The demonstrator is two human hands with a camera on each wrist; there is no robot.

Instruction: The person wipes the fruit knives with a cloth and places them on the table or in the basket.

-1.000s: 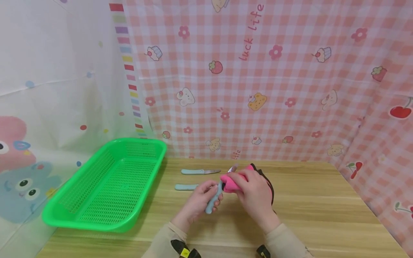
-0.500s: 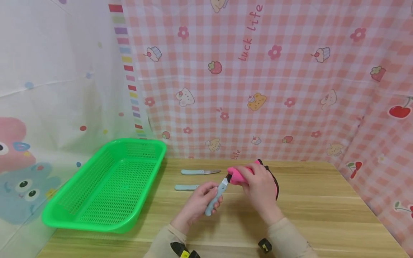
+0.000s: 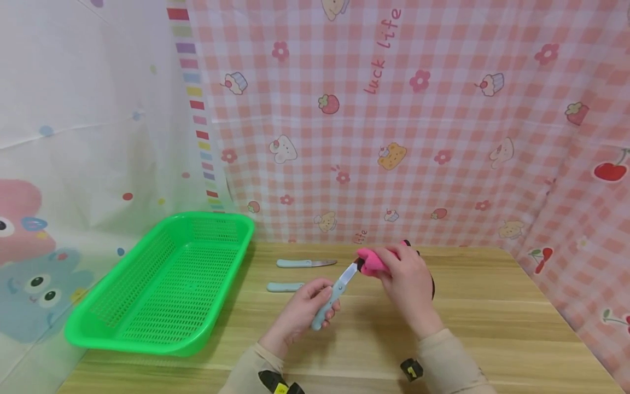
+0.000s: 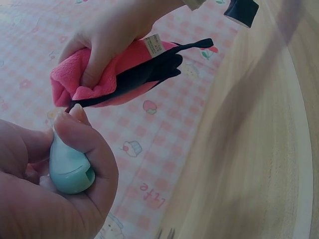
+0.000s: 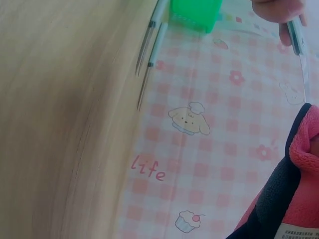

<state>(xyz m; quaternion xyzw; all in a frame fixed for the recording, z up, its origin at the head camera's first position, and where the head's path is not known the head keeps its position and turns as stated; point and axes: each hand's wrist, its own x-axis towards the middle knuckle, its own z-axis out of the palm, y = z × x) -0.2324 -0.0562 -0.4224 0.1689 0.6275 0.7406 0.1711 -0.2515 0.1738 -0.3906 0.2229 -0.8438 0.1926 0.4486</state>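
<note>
My left hand grips the pale blue handle of a small knife, its blade slanting up to the right. My right hand pinches a pink plush cloth with dark edging, folded around the blade's tip end. Between cloth and handle, the lower blade is bare. In the left wrist view, a dark loop and a white label show on the cloth, and the knife's rounded handle end pokes from my curled fingers. The right wrist view shows the cloth meeting the blade; the tip is hidden.
Two more knives with pale blue handles lie on the wooden table: a farther knife and a nearer knife, whose blade is behind my left hand. A green plastic basket stands at left. A pink checked curtain hangs behind.
My right hand and the cloth have slid up and right along the blade, baring its lower part. The tip, which stuck out past the cloth, is now covered. My left hand stays nearly still.
</note>
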